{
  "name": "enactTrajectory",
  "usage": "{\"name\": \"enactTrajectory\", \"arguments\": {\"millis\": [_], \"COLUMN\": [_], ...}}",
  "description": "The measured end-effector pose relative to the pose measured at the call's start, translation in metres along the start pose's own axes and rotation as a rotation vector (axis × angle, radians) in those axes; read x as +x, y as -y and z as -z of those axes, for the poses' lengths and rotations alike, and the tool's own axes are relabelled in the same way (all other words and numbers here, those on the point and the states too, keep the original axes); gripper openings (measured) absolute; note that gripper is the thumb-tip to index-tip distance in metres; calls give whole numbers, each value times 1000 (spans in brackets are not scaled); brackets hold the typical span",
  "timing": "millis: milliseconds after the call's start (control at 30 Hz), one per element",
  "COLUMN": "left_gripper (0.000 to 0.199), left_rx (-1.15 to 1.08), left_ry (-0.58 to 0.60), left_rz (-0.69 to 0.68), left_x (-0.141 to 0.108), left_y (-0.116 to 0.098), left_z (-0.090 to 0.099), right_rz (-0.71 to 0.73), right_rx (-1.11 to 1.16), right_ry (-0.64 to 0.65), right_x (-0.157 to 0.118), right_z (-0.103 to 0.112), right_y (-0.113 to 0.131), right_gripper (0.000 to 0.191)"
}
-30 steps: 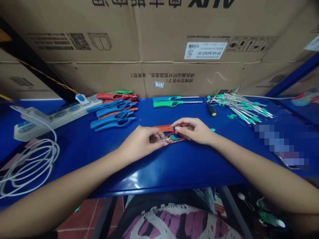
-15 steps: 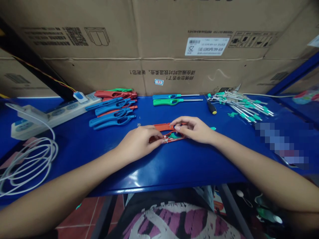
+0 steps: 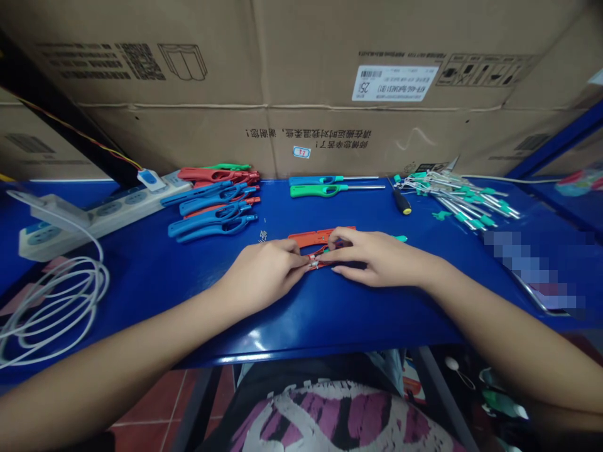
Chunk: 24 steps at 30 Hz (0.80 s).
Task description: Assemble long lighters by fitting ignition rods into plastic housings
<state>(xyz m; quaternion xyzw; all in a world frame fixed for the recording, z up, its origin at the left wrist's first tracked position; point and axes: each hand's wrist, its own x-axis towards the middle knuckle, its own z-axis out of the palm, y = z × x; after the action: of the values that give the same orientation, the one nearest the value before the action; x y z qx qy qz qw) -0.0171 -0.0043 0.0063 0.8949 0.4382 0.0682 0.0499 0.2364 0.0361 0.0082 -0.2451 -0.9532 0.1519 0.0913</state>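
An opened orange-red stick lighter lies on the blue table in front of me. One half of its casing (image 3: 306,240) rests just behind the other half (image 3: 325,266), which holds small white and green parts. My left hand (image 3: 273,267) pinches the left end of the near half between thumb and fingers. Over the middle of that half reaches my right hand (image 3: 377,256), its fingers stretched and apart, one fingertip touching the inner parts. The right hand covers most of the lighter's right side; a green tip (image 3: 401,238) shows beyond it.
Blue and red lighter casings (image 3: 214,220) are piled at left, by a power strip (image 3: 110,210) and coiled white cable (image 3: 70,307). Two lighters (image 3: 313,190) lie at the back, with a screwdriver (image 3: 402,202) and metal tubes with green ends (image 3: 471,198) rightward. A cardboard box (image 3: 198,138) stands behind.
My right hand has moved slightly nearer to me, its pinch giving way to stretched fingers over the inner parts. My left hand keeps its pinch at the left end.
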Motion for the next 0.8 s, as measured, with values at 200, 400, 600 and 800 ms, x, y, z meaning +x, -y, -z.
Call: {"name": "enactTrajectory", "arguments": {"millis": [200, 400, 600, 800], "left_gripper": [29, 25, 23, 16], "left_rx": [5, -148, -279, -363], "left_ry": [20, 22, -1, -38], "left_rz": [-1, -13, -18, 28], "left_x": [-1, 2, 4, 5], "left_y": [1, 7, 8, 7], "left_z": [0, -2, -1, -2], "right_rz": [4, 20, 57, 58], "right_rx": [-89, -77, -98, -82], "right_ry": [45, 40, 45, 15], "right_x": [-1, -1, -1, 0], "right_z": [-1, -1, -3, -3], "right_y": [-3, -4, -7, -8], "right_gripper": [40, 42, 41, 39]}}
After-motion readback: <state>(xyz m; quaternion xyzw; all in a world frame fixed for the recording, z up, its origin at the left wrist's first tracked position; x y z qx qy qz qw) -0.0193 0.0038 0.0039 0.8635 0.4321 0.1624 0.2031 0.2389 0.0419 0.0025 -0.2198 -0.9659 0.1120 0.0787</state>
